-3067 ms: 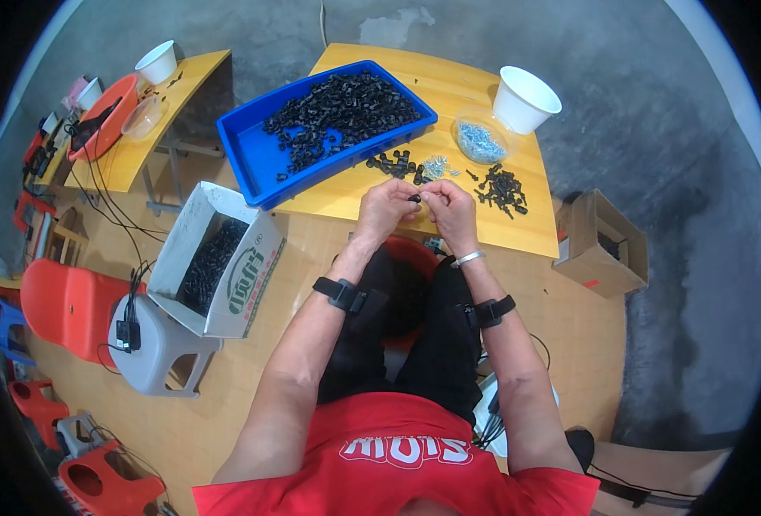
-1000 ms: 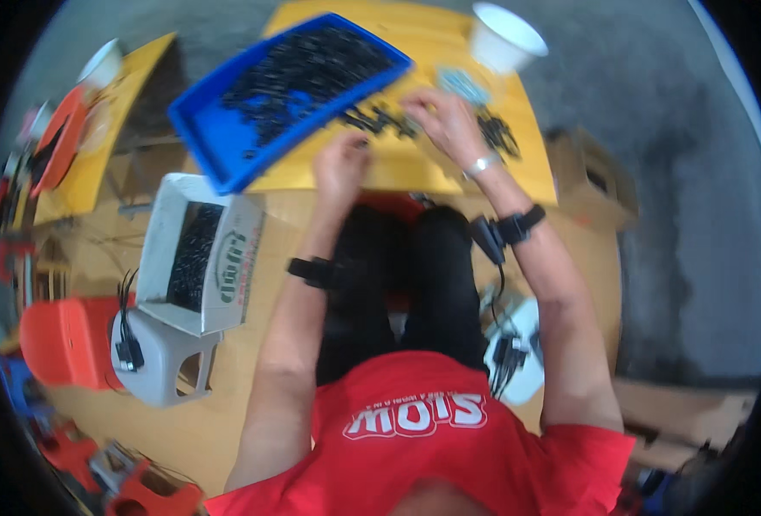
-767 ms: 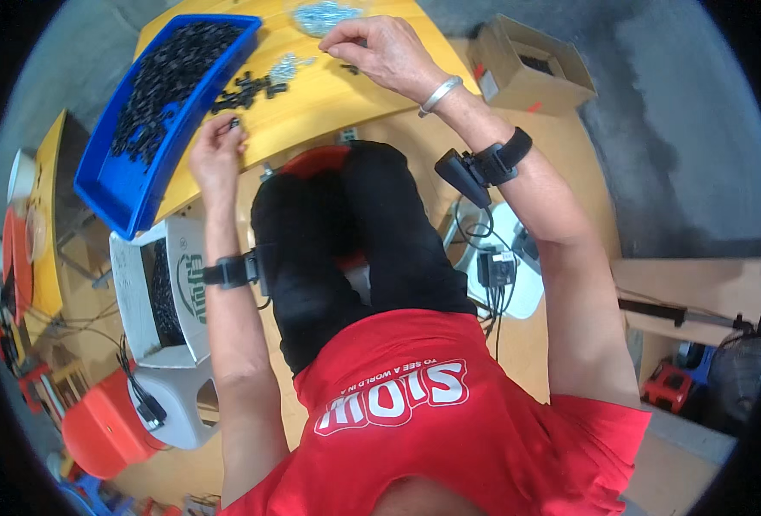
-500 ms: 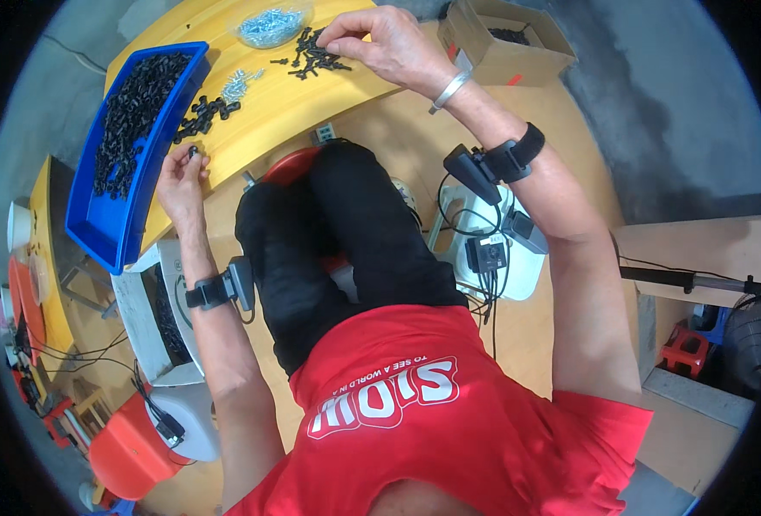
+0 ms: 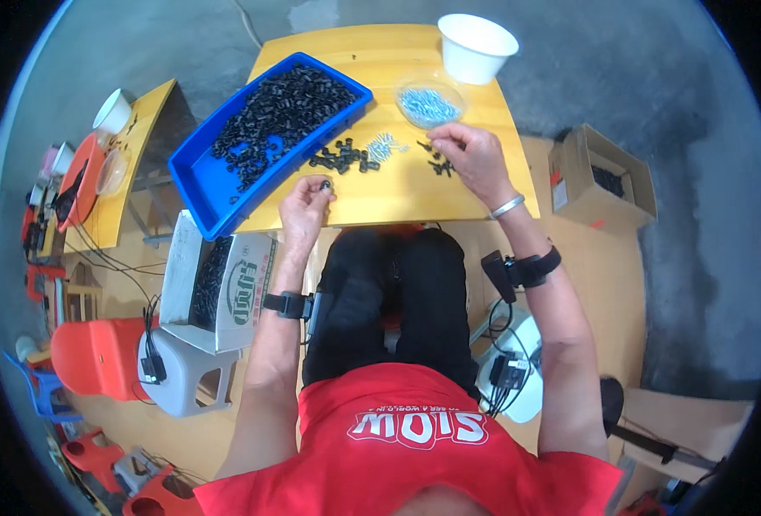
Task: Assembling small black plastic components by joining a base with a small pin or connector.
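My left hand (image 5: pixel 305 205) pinches a small black part (image 5: pixel 325 184) near the front edge of the yellow table (image 5: pixel 380 193). My right hand (image 5: pixel 470 153) rests on the table with fingertips on a small pile of black parts (image 5: pixel 438 162). Between the hands lie a row of black parts (image 5: pixel 339 158) and a few silver screws (image 5: pixel 381 146). A blue tray (image 5: pixel 193 176) full of black parts sits to the left. A clear dish of blue-silver screws (image 5: pixel 429 101) is just beyond the right hand.
A white bowl (image 5: pixel 477 46) stands at the table's far right corner. A carton of black parts (image 5: pixel 217 279) rests on a grey stool (image 5: pixel 178 378) at my left. An open cardboard box (image 5: pixel 600 181) sits on the floor at right. A second cluttered table (image 5: pixel 110 163) is at far left.
The hands, earlier together over the table's front, have parted: the right reached to the black parts pile, the left holds one black part. The view swung widely and returned.
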Motion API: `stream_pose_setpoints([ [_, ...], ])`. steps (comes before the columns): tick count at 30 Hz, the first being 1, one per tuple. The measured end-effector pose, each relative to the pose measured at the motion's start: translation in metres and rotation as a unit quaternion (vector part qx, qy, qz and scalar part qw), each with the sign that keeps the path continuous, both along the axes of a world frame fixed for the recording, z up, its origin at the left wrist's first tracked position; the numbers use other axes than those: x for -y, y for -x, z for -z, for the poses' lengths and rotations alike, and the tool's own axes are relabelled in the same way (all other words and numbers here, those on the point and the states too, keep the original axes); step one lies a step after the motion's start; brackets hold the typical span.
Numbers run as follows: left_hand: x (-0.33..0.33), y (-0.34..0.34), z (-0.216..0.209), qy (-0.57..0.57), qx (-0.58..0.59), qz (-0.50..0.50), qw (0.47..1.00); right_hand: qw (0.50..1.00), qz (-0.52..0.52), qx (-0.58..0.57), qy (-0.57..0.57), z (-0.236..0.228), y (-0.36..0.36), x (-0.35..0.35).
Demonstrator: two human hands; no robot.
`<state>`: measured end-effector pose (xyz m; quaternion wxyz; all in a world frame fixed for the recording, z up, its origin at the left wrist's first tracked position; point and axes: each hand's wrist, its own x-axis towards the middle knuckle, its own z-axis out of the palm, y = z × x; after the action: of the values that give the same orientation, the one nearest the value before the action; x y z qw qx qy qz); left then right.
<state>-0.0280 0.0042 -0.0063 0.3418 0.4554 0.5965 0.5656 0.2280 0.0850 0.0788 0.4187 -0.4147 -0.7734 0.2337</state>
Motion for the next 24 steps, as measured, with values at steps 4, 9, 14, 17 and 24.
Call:
stream_pose_setpoints([
  [4,0.002,-0.002,-0.005,-0.001,-0.004,-0.005,1.0,0.998,0.015,0.059,-0.026,0.027,0.017,-0.013],
  [9,-0.001,0.0,0.001,-0.036,0.014,0.003,0.999,0.999,0.025,0.035,0.033,0.052,0.033,-0.006],
  [14,-0.002,-0.003,0.002,-0.033,-0.013,-0.004,0.999,0.995,0.016,-0.03,0.096,0.07,0.048,-0.004],
  [17,-0.002,-0.003,0.001,-0.025,-0.001,-0.003,1.0,0.998,0.027,-0.018,0.061,0.073,0.06,-0.002],
  [24,-0.004,-0.006,0.001,-0.089,0.023,-0.05,0.995,0.998,0.067,-0.011,0.008,0.076,0.085,0.003],
])
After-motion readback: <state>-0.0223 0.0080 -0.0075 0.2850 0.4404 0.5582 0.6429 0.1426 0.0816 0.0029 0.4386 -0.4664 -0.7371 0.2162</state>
